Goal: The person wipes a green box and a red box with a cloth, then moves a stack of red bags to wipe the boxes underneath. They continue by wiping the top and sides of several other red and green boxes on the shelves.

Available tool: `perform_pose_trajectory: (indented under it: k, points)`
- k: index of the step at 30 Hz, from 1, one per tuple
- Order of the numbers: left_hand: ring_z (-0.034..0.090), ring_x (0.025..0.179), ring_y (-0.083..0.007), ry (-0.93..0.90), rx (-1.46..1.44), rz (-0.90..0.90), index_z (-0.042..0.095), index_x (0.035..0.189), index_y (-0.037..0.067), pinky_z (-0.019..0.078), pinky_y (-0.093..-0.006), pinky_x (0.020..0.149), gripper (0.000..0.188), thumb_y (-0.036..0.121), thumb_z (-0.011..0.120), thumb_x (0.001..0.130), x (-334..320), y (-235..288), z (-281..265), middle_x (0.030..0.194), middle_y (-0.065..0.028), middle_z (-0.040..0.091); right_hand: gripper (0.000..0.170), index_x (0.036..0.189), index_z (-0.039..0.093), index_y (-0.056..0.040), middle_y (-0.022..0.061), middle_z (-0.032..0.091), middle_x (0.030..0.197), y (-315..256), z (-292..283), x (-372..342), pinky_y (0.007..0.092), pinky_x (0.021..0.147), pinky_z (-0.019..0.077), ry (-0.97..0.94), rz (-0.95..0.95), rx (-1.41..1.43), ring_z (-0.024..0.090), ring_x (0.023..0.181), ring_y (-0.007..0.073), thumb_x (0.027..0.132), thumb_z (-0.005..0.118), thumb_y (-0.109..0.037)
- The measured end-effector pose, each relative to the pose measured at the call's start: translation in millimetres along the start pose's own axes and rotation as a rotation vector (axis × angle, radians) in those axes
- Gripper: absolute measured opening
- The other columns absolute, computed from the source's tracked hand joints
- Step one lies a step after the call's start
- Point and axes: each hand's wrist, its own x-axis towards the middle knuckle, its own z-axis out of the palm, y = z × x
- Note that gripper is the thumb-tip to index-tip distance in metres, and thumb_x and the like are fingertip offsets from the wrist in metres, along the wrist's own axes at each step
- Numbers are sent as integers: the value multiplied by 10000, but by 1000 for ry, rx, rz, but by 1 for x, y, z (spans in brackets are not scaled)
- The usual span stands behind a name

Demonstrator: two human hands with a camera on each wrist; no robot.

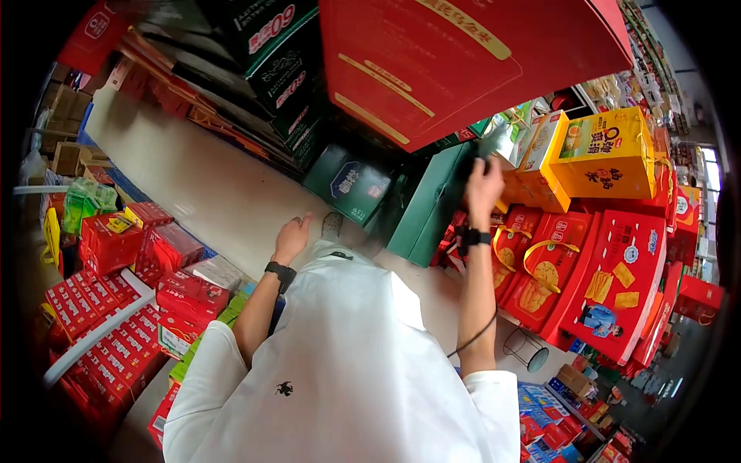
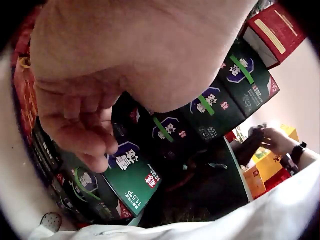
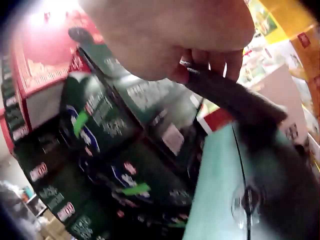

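My right hand (image 1: pixel 485 189) grips a dark, blurred, long item (image 3: pixel 230 97), which hangs over the long green box (image 3: pixel 215 175) beside the yellow cartons. That item (image 2: pixel 251 145) also shows in the left wrist view, below the fingers of the right hand (image 2: pixel 280 142). The left hand (image 1: pixel 292 238) hangs loosely curled and holds nothing, left of a small green box (image 1: pixel 349 185) on the floor. In the left wrist view the left hand (image 2: pixel 125 60) covers part of the view, its fingertips in front of the green box with white lettering (image 2: pixel 131 172). What the dark item is, I cannot tell.
A large red carton (image 1: pixel 455 69) rises ahead, beside stacked dark green cases (image 1: pixel 285 85). Yellow cartons (image 1: pixel 606 154) and red gift boxes (image 1: pixel 552 262) stand at the right. Red packs (image 1: pixel 116 347) are piled at the left. Pale floor (image 1: pixel 208 170) runs between, and a shoe (image 1: pixel 332 225) stands there.
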Motion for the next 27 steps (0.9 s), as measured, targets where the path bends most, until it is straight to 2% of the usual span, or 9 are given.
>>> perform_pose_trajectory:
  k: [1,3,4,6,10,19,22,25,27]
  points:
    - [697,1110,-537,4,-21,-13,741,1059,-43,531,-582,977,749,627,411,1121,-1,-6,1,1089,-357,741,317,1248,708,4,318,751,1115,13,26,-6,536,905,573,-93,7,-85,720,1041,516,1042,674,-236]
    - [702,1105,-531,21,-67,-43,741,1063,-48,533,-577,973,749,623,414,1121,-5,-15,-2,1087,-354,743,319,1287,703,15,310,747,1197,11,49,-34,533,1002,564,-405,39,-182,710,1133,494,1044,647,-186]
    - [705,1100,-528,36,-87,-50,740,1063,-50,535,-574,970,747,621,415,1121,-3,-23,-2,1083,-352,745,322,1314,698,24,287,731,1296,15,62,-59,496,1085,541,-186,-189,-42,679,1246,461,1033,633,-118]
    - [712,1080,-523,48,-99,-48,738,1061,-51,540,-567,960,738,611,419,1121,-2,-35,-1,1066,-347,749,314,1304,706,33,262,716,1362,21,62,-94,476,1133,521,-141,-158,-34,651,1327,427,1016,617,-52]
    - [723,1040,-514,-74,-69,-73,732,1054,-46,550,-563,939,702,585,431,1122,-4,-15,-11,1028,-333,756,296,1258,720,43,234,728,1360,7,24,-158,483,1133,528,-240,-186,39,659,1338,411,980,633,-5]
    - [731,1022,-509,-246,187,247,732,1042,-18,555,-573,927,620,546,487,1117,32,35,25,1000,-289,773,143,1080,706,22,185,764,1287,13,-83,-299,491,1081,560,-423,-149,-123,691,1271,402,946,665,-3]
    - [726,1020,-517,-342,229,283,733,1056,-20,556,-571,924,586,523,521,1112,28,39,35,992,-286,771,147,1112,713,18,185,783,1143,44,-115,-365,473,970,582,-389,303,-292,755,1085,361,983,653,-21]
    - [734,1007,-497,-456,294,348,731,1088,-25,556,-556,897,538,484,557,1107,13,49,39,983,-272,774,167,1136,733,-5,193,790,1022,61,-141,-418,410,939,587,-57,766,-65,770,980,343,1002,647,-54]
    - [744,984,-476,-552,320,390,731,1115,-23,557,-539,868,504,457,576,1104,-13,67,35,977,-260,778,164,1154,715,6,146,788,983,71,-159,-448,369,863,581,146,894,57,754,921,249,1021,640,-56]
